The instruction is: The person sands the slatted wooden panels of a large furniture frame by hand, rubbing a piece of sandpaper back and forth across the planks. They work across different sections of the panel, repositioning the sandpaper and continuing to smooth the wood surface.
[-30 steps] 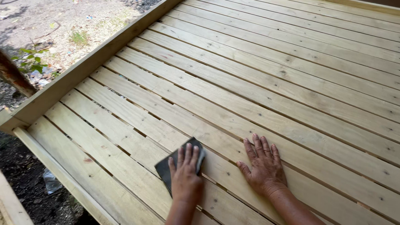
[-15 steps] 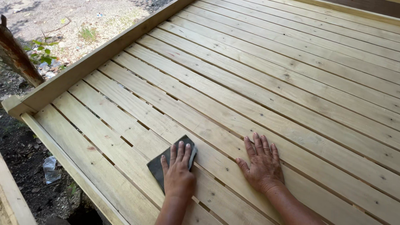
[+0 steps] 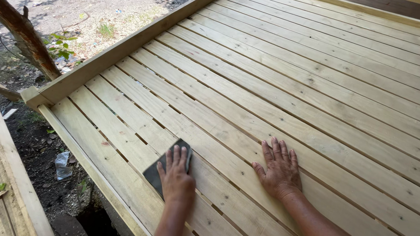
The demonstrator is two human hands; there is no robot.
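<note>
Both forearms reach in from the near edge, bare to the wrist. The left hand (image 3: pixel 176 179) lies palm down, fingers straight and close together, pointing far. The right hand (image 3: pixel 280 169) also lies flat, palm down, fingers slightly spread, thumb out to the left. The hands are apart.
</note>
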